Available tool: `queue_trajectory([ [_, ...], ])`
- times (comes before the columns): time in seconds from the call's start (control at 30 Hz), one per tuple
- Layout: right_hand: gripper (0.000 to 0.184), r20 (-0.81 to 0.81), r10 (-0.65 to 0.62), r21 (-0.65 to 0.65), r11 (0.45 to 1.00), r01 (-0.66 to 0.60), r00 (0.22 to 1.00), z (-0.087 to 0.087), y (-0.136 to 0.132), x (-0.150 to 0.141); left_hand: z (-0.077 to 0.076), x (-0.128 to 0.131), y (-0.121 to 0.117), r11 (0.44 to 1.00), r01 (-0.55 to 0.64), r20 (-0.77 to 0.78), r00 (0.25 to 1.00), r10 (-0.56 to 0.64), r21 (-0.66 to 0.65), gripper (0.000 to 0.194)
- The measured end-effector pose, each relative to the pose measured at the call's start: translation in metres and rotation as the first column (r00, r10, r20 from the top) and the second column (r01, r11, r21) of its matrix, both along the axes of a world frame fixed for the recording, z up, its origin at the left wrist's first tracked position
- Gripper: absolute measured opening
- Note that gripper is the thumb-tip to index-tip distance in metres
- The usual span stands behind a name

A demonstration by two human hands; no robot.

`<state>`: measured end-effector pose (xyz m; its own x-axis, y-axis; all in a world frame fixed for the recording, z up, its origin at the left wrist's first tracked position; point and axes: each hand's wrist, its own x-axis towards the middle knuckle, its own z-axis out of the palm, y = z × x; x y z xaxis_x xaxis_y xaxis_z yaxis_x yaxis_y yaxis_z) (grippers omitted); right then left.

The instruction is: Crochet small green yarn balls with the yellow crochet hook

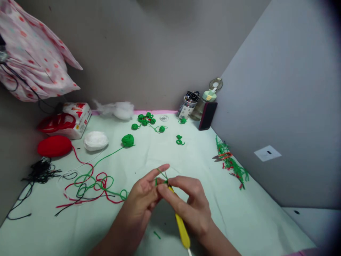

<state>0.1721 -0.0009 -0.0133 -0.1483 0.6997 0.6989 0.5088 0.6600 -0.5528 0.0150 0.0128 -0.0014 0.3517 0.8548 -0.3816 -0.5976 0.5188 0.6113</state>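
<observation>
My right hand point(190, 202) is closed around a crochet hook point(182, 227) with a yellow handle, its metal tip angled up and to the left. Green yarn point(161, 173) is looped over the raised index finger of my left hand point(145, 193). The left thumb and other fingers pinch a small piece of green crochet at the hook's tip, mostly hidden by the fingers. Both hands meet low in the middle of the view. From a green yarn ball point(128, 140) a strand runs down into loose loops left of my left hand.
At left are a red yarn ball point(54, 146), a white yarn ball point(96, 141) and black yarn point(42, 172). Small green crochet balls point(144, 122) lie at the back. Scissors point(223, 156) rest on green scraps point(237, 169) at right, below a phone point(208, 116).
</observation>
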Motion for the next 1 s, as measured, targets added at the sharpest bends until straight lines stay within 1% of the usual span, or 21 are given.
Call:
queue_trajectory([
  [0.07,0.031,-0.139,0.025,-0.062,0.998,-0.034,0.99,0.002,0.003,0.001,0.003,-0.003,0.003,0.998,0.005,0.043,0.999,-0.002,-0.068,0.055],
  [0.1,0.027,-0.243,0.031,-0.101,0.993,-0.058,0.97,0.004,0.005,0.001,0.004,-0.004,0.004,0.998,-0.013,0.04,0.999,0.016,-0.068,0.053],
  [0.17,0.024,-0.468,0.06,-0.185,0.969,-0.164,0.882,0.008,0.01,0.001,0.006,-0.005,0.004,0.998,-0.064,0.002,0.998,0.064,-0.022,0.05],
  [0.2,0.022,-0.55,0.075,-0.214,0.95,-0.227,0.832,0.01,0.012,0.0,0.006,-0.005,0.004,0.996,-0.083,-0.022,0.996,0.083,0.016,0.049],
  [0.23,0.02,-0.585,0.089,-0.232,0.934,-0.271,0.806,0.012,0.014,-0.001,0.005,-0.004,0.003,0.993,-0.097,-0.043,0.994,0.099,0.061,0.047],
  [0.27,0.019,-0.584,0.102,-0.241,0.926,-0.291,0.805,0.013,0.016,-0.002,0.004,-0.004,0.001,0.989,-0.104,-0.061,0.992,0.11,0.102,0.046],
  [0.3,0.018,-0.555,0.107,-0.247,0.926,-0.286,0.825,0.013,0.016,-0.004,0.003,-0.003,0.0,0.985,-0.106,-0.076,0.99,0.117,0.135,0.044],
  [0.33,0.018,-0.507,0.104,-0.242,0.936,-0.257,0.856,0.013,0.015,-0.005,0.001,-0.002,-0.002,0.981,-0.113,-0.088,0.988,0.127,0.156,0.043],
  [0.4,0.025,-0.381,0.09,-0.203,0.963,-0.178,0.92,0.01,0.011,-0.006,-0.001,0.0,-0.003,0.978,-0.131,-0.116,0.982,0.151,0.163,0.044],
  [0.47,0.034,-0.218,0.065,-0.141,0.985,-0.097,0.974,0.007,0.007,-0.005,-0.002,0.001,-0.003,0.982,-0.136,-0.134,0.979,0.153,0.132,0.046],
  [0.5,0.037,-0.132,0.056,-0.104,0.992,-0.07,0.99,0.006,0.005,-0.004,-0.002,0.001,-0.002,0.987,-0.12,-0.118,0.984,0.132,0.103,0.047],
  [0.53,0.038,-0.073,0.049,-0.07,0.996,-0.054,0.996,0.005,0.004,-0.003,-0.001,0.001,0.0,0.994,-0.091,-0.087,0.992,0.097,0.064,0.046],
  [0.57,0.037,-0.059,0.045,-0.057,0.997,-0.048,0.997,0.005,0.004,-0.001,0.0,0.0,0.001,0.998,-0.062,-0.042,0.997,0.063,0.02,0.045],
  [0.6,0.035,-0.101,0.043,-0.067,0.996,-0.05,0.994,0.006,0.005,0.001,0.001,0.0,0.003,0.999,-0.04,0.007,0.999,0.041,-0.023,0.044],
  [0.67,0.028,-0.31,0.043,-0.143,0.985,-0.092,0.95,0.007,0.009,0.003,0.003,-0.002,0.006,0.996,-0.046,0.057,0.997,0.051,-0.08,0.043],
  [0.73,0.023,-0.522,0.044,-0.237,0.952,-0.195,0.852,0.009,0.014,0.003,0.003,-0.003,0.006,0.994,-0.095,0.03,0.995,0.097,-0.063,0.045],
  [0.77,0.02,-0.582,0.053,-0.266,0.931,-0.252,0.811,0.009,0.016,0.002,0.003,-0.003,0.006,0.994,-0.107,0.002,0.994,0.107,-0.026,0.045],
  [0.8,0.018,-0.613,0.065,-0.284,0.912,-0.296,0.788,0.009,0.018,0.001,0.002,-0.002,0.005,0.994,-0.107,-0.03,0.994,0.107,0.015,0.045],
  [0.83,0.016,-0.62,0.072,-0.298,0.9,-0.319,0.781,0.009,0.019,-0.001,0.002,-0.002,0.004,0.994,-0.096,-0.064,0.993,0.099,0.054,0.044],
  [0.9,0.013,-0.602,0.064,-0.315,0.897,-0.31,0.796,0.008,0.02,-0.003,0.001,0.0,0.001,0.991,-0.083,-0.123,0.988,0.096,0.108,0.043],
  [1.0,0.013,-0.6,0.043,-0.328,0.897,-0.295,0.799,0.007,0.02,-0.003,0.003,0.0,0.0,0.984,-0.11,-0.178,0.975,0.134,0.139,0.043],
])
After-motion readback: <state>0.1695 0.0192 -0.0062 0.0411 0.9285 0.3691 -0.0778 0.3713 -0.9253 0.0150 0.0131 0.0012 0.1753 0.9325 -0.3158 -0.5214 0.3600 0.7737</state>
